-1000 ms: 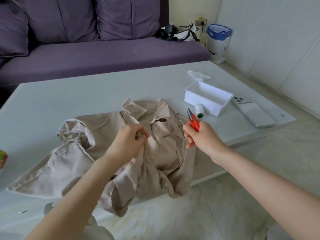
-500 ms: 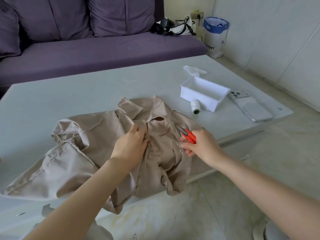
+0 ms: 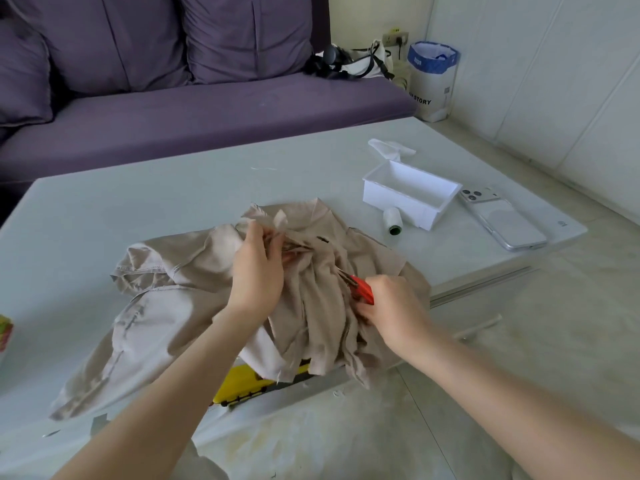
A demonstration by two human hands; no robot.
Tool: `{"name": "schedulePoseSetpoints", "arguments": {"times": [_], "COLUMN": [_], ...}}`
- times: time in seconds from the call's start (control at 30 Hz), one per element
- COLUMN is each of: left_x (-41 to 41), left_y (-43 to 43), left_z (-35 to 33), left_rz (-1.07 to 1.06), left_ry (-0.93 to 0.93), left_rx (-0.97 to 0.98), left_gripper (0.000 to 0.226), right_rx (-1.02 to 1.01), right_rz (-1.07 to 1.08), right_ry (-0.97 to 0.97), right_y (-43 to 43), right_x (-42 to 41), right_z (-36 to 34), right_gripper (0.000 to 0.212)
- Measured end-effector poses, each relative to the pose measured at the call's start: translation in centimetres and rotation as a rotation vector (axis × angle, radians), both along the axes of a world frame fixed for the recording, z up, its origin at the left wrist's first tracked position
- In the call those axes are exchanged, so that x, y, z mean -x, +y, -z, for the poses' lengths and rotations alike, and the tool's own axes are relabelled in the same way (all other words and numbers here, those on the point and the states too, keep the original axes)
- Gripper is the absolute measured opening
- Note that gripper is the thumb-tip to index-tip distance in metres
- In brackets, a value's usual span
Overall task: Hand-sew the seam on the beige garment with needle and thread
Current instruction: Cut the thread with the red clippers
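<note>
The beige garment [image 3: 166,306] lies bunched on the pale table [image 3: 138,202], its lower part hanging over the near edge. My left hand [image 3: 256,271] grips a fold of the cloth near the collar and lifts it. My right hand [image 3: 391,306] holds red thread snips [image 3: 360,287], blades pointing up-left onto the fabric. A white thread spool [image 3: 393,221] lies on its side right of the garment. No needle or thread is discernible.
A white open box [image 3: 412,194] and a phone [image 3: 502,220] sit at the table's right. A crumpled white scrap [image 3: 391,148] lies behind the box. Something yellow [image 3: 249,382] shows under the garment's hem. A purple sofa [image 3: 194,112] stands beyond the table.
My right hand lowered the snips from beside the spool down onto the garment. My left hand moved up toward the collar and bunched the cloth.
</note>
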State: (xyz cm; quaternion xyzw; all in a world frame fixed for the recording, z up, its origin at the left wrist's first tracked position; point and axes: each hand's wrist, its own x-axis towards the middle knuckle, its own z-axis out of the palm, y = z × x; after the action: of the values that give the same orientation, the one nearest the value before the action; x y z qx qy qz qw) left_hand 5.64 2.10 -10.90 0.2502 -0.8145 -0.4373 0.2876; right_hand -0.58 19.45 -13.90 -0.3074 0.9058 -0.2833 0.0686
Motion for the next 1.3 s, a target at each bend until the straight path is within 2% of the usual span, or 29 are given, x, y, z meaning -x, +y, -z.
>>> {"name": "schedulePoseSetpoints", "arguments": {"times": [0.1, 0.2, 0.23, 0.3, 0.33, 0.37, 0.43, 0.5, 0.53, 0.6, 0.63, 0.73, 0.83, 0.93, 0.97, 1.0, 1.07, 1.1, 1.13, 1.23, 1.27, 1.3], "left_x": [0.4, 0.9, 1.1, 1.4, 1.4, 1.5, 1.6, 1.9, 1.9, 1.8, 1.8, 2.1, 2.9, 4.4, 5.1, 5.9, 7.0, 7.2, 7.3, 8.3, 8.9, 9.5], "left_y": [0.5, 0.5, 0.3, -0.4, -0.7, -0.8, -0.5, 0.4, 0.8, 1.6, 1.8, 1.2, 0.4, -1.1, -1.5, -1.7, -1.2, -0.4, 0.4, 3.1, 3.9, 4.8], "left_z": [-0.8, -0.6, -0.1, 1.0, 1.6, 1.9, 2.2, 2.1, 2.1, 1.8, 1.8, 2.0, 1.4, 0.1, -0.2, -0.4, -0.5, -0.6, -0.9, -1.6, -1.7, -1.8], "left_rz": [-0.015, 0.061, 0.092, 0.127, 0.147, 0.177, 0.238, 0.305, 0.359, 0.453, 0.485, 0.462, 0.343, 0.084, 0.053, 0.065, 0.134, 0.128, 0.108, 0.080, 0.112, 0.179], "left_ry": [0.084, 0.068, 0.009, -0.234, -0.353, -0.421, -0.419, -0.467, -0.534, -0.666, -0.675, -0.580, -0.431, -0.198, -0.184, -0.251, -0.515, -0.596, -0.596, -0.230, -0.145, -0.149], "left_rx": [0.079, 0.283, 0.385, 0.583, 0.604, 0.550, 0.355, 0.197, 0.142, 0.189, 0.252, 0.283, 0.340, 0.364, 0.361, 0.383, 0.544, 0.646, 0.734, 0.919, 0.938, 0.904], "left_gripper": [0.008, 0.007, 0.007, 0.011, 0.013, 0.014, 0.018, 0.040, 0.054, 0.067, 0.061, 0.030, 0.024, 0.018, 0.018, 0.020, 0.027, 0.031, 0.032, 0.033, 0.033, 0.030], "right_rx": [-0.022, 0.029, 0.070, 0.141, 0.168, 0.194, 0.268, 0.372, 0.409, 0.469, 0.491, 0.537, 0.675, 0.727, 0.729, 0.729, 0.731, 0.745, 0.764, 0.797, 0.797, 0.794], "right_rz": [-0.036, -0.014, 0.015, 0.083, 0.116, 0.143, 0.197, 0.257, 0.281, 0.311, 0.320, 0.333, 0.362, 0.342, 0.334, 0.333, 0.335, 0.331, 0.328, 0.363, 0.383, 0.401], "right_ry": [0.001, -0.072, -0.110, -0.210, -0.267, -0.320, -0.418, -0.528, -0.575, -0.655, -0.688, -0.750, -0.780, -0.701, -0.662, -0.621, -0.562, -0.550, -0.551, -0.545, -0.530, -0.513], "right_y": [-0.3, -0.2, 0.0, 0.3, 0.5, 0.7, 1.2, 1.6, 1.8, 2.2, 2.4, 2.8, 3.1, 3.1, 3.1, 3.0, 2.9, 2.9, 2.9, 3.3, 3.5, 3.7], "right_x": [0.1, 0.5, 0.7, 1.3, 1.6, 2.0, 2.6, 3.0, 3.2, 3.5, 3.6, 4.0, 4.6, 5.7, 6.1, 6.5, 7.1, 7.4, 7.7, 8.4, 8.7, 9.0], "right_z": [-0.1, -0.3, -0.3, -0.5, -0.6, -0.7, -0.9, -1.1, -1.1, -1.1, -1.2, -1.8, -2.7, -3.7, -3.9, -4.1, -4.5, -4.6, -4.6, -4.4, -4.2, -4.0], "right_gripper": [0.044, 0.040, 0.039, 0.034, 0.030, 0.027, 0.019, 0.008, 0.009, 0.009, 0.008, 0.010, 0.005, 0.005, 0.007, 0.009, 0.013, 0.014, 0.014, 0.013, 0.012, 0.012]}}
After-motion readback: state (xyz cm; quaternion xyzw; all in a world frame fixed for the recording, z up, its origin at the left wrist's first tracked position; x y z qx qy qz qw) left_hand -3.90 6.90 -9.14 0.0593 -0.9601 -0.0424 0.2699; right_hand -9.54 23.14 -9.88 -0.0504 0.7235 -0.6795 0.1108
